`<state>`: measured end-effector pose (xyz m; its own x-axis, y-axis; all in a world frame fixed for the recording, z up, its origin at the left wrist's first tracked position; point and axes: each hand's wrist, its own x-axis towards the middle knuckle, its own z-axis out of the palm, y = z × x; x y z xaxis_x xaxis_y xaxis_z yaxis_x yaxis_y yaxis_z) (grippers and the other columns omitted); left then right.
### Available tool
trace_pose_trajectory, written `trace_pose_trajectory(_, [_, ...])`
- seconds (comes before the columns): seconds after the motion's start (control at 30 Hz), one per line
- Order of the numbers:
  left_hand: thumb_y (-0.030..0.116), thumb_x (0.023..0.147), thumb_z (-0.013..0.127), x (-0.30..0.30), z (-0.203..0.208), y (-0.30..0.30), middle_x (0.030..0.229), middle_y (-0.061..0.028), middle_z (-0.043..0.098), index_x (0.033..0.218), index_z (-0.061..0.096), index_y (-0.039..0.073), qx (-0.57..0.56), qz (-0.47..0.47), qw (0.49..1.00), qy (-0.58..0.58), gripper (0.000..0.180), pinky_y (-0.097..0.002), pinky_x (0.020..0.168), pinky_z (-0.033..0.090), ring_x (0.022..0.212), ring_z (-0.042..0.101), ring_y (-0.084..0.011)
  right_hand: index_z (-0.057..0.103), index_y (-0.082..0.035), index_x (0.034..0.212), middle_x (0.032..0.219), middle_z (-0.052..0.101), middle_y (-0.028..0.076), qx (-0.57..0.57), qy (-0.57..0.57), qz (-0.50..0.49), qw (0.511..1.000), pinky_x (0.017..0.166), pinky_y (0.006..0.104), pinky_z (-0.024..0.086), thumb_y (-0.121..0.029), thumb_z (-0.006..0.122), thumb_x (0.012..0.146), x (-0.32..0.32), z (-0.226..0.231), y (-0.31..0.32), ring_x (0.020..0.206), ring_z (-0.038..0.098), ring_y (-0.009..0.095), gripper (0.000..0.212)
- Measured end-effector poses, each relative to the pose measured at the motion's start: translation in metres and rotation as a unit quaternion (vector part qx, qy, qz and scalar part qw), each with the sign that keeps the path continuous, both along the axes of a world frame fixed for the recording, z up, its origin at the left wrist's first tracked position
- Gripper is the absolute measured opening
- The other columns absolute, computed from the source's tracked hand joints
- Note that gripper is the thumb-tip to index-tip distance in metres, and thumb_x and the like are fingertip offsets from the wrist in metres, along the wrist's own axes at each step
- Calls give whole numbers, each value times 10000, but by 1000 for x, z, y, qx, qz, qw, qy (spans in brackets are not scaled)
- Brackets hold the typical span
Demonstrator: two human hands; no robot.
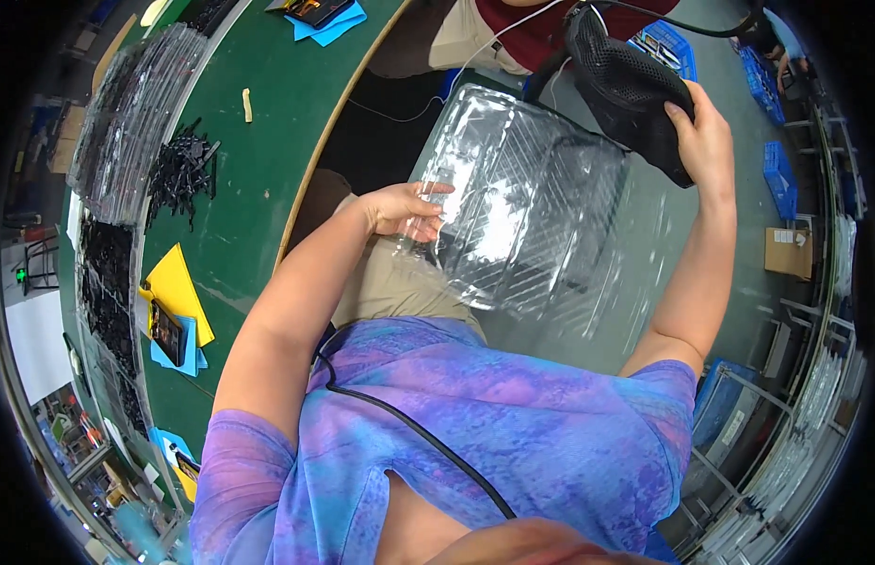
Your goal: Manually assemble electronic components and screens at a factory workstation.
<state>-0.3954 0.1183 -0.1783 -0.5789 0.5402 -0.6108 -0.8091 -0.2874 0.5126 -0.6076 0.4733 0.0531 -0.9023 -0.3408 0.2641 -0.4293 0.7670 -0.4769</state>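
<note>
My left hand [409,209] is closed on the left edge of a clear plastic tray [513,188]. The tray is shiny, with ribs and slanted grooves, and is held above my lap; some fingers show through it. My right hand [709,141], raised at the upper right, grips the edge of a black mesh piece [626,85], perhaps a chair's backrest; its thumb lies on the near face and the other fingers are partly hidden. The mesh piece hangs beyond the tray's far right corner.
A green table [240,169] with a wooden edge curves along my left. On it lie stacked clear trays [141,122], a heap of small black strips [180,171] and a yellow sheet [178,292]. A person in maroon [513,24] is ahead. A cardboard box [788,252] stands right.
</note>
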Motion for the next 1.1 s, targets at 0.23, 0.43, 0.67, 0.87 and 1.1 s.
trace_pose_trajectory(0.23, [157, 799, 842, -35, -26, 56, 1040, -176, 671, 1529, 193, 65, -258, 208, 943, -11, 981, -356, 606, 583, 753, 693, -225, 617, -125, 1210, 1011, 695, 198, 70, 110, 23, 991, 795, 437, 525, -178, 648, 920, 25, 17, -5, 953, 671, 404, 297])
trace_pose_trajectory(0.43, [24, 775, 779, -24, -42, 60, 997, -176, 675, 1382, 396, 49, -477, 209, 849, 91, 718, -364, 462, 542, 669, 678, -224, 606, -167, 1202, 967, 706, 173, 45, 111, -17, 993, 754, 456, 535, -176, 661, 914, 27, -37, -19, 909, 683, 394, 293])
trace_pose_trajectory(0.67, [71, 765, 808, -24, -45, 52, 1060, -231, 667, 1543, 243, 88, -467, 122, 871, 96, 961, -413, 616, 582, 769, 700, -316, 606, -164, 1227, 946, 703, 178, 58, 169, -49, 983, 732, 450, 529, -178, 650, 929, 7, -2, -18, 865, 683, 393, 301])
trace_pose_trajectory(0.87, [147, 744, 805, -47, -65, 56, 1360, -284, 518, 1578, 70, 47, -563, -14, 797, 218, 1115, -424, 1078, 424, 1266, 525, -402, 623, -105, 1202, 990, 698, 205, 17, 55, 39, 998, 794, 397, 530, -128, 657, 906, 31, 6, -22, 918, 704, 357, 298])
trace_pose_trajectory(1.1, [275, 743, 812, -15, -90, 46, 1538, -297, 294, 1571, 198, 101, -562, -83, 814, 123, 1045, -458, 1147, 363, 1380, 391, -461, 612, -116, 1193, 1015, 703, 203, -33, -119, 49, 991, 812, 433, 534, -135, 693, 870, 62, -147, -34, 972, 680, 405, 334])
